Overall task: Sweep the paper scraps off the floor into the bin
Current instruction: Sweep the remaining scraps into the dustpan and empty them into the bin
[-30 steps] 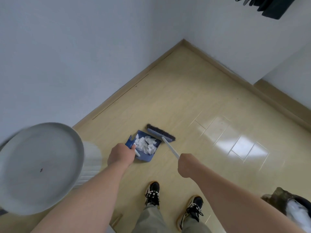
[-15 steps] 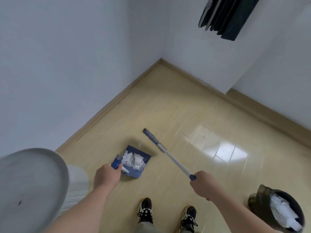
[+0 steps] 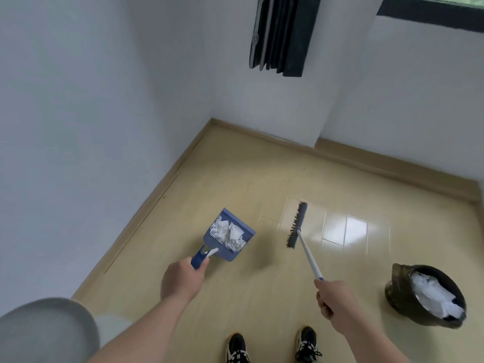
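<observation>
Left hand (image 3: 183,280) grips dustpan (image 3: 228,254), right hand (image 3: 335,299) grips broom (image 3: 305,251); broom swung clear rightward.

One dustpan (image 3: 227,215), one broom (image 3: 295,226), one bin (image 3: 399,297), two shoes (image 3: 237,348).

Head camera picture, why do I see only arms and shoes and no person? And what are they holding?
The camera sits on the person's head and looks down, so you see what they see: their own arms and shoes at the bottom. No machine here, just two bare hands. The left hand grips the handle of a blue dustpan, with white scraps piled in it. The right hand holds the end of a broom. Underneath is a yellowish floor in a room corner. On the right stands a dark bin with something white inside. The grey round thing at the lower left is too blurry to name.
</observation>
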